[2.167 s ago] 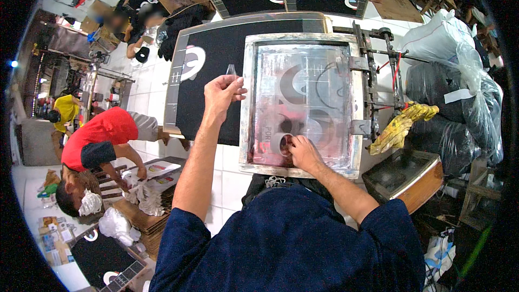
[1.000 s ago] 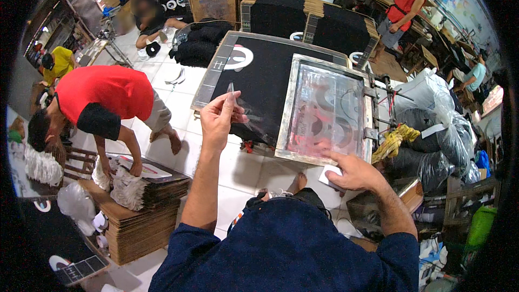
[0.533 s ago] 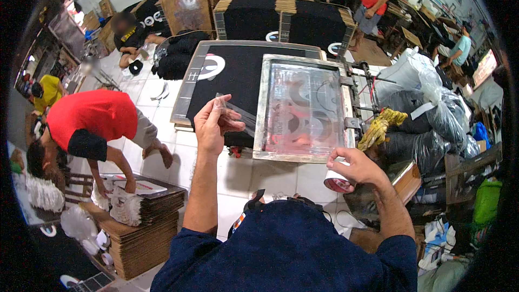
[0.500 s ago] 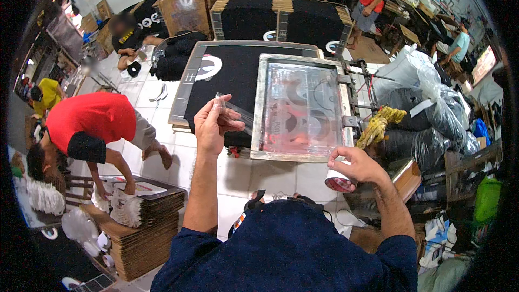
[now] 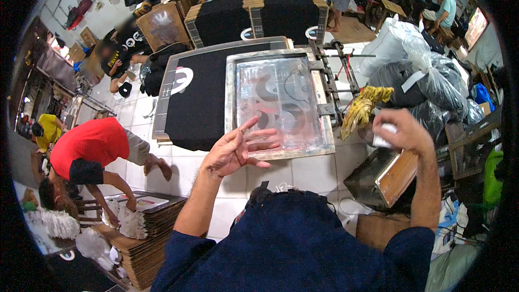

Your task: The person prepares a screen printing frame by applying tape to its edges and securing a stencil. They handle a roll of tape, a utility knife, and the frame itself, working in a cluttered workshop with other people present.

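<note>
My left hand (image 5: 240, 148) is raised over the near left corner of a screen-printing frame (image 5: 231, 94), fingers spread, and no tape shows in it. The frame has a pale, see-through mesh with round dark shapes. It lies across a black cloth (image 5: 197, 111) with a white print, which covers a flat board. Out to the right, my right hand (image 5: 408, 132) is closed round a tape roll (image 5: 383, 136). Motion smears that hand a little, and its fingers partly hide the roll.
Hinge clamps (image 5: 326, 110) hold the frame's right side. A yellow rag (image 5: 367, 109) hangs beside them, near a wooden box (image 5: 397, 178) and filled plastic bags (image 5: 400, 78). At left, a person in red (image 5: 92, 143) bends over stacked boards (image 5: 148, 249). More cloth-covered boards (image 5: 221, 19) stand behind.
My left hand has let go of the clear tape strip and moved down and right, its fingers spreading. My right hand has carried the roll up and right. The view has shifted.
</note>
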The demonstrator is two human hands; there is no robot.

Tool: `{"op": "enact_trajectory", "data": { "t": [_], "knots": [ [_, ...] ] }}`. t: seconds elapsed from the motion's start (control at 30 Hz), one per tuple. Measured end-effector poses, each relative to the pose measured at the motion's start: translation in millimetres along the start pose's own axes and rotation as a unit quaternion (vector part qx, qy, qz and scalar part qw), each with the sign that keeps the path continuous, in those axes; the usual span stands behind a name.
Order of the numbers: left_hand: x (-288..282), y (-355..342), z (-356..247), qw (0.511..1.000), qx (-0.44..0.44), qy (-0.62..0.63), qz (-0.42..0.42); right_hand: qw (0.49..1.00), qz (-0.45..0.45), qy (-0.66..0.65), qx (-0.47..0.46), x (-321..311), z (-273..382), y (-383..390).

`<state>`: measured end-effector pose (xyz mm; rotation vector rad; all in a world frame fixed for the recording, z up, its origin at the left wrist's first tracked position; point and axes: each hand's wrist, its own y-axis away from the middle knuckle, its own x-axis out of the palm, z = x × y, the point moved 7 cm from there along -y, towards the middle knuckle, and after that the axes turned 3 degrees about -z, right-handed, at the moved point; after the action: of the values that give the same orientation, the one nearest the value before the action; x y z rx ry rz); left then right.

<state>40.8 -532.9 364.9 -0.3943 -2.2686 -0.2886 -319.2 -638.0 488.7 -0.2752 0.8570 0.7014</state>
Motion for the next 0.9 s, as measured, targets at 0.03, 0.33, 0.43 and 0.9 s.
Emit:
{"op": "enact_trajectory", "data": {
  "t": [0.03, 0.33, 0.43, 0.9],
  "knots": [
    [9, -2, 8, 1.0, -0.016, 0.005, 0.02, 1.0, -0.03, 0.005, -0.001, -15, -3, 2],
    [110, -23, 53, 0.955, 0.059, 0.255, 0.143, 0.999, -0.028, 0.018, 0.012, -60, -65, 5],
    [126, -17, 59, 0.957, 0.027, 0.233, 0.169, 0.984, -0.088, 0.151, 0.047, -87, -78, 12],
    [50, -84, -9, 0.949, 0.242, -0.107, -0.174, 0.993, 0.007, 0.117, 0.028, -110, 13, 30]
  ]
}}
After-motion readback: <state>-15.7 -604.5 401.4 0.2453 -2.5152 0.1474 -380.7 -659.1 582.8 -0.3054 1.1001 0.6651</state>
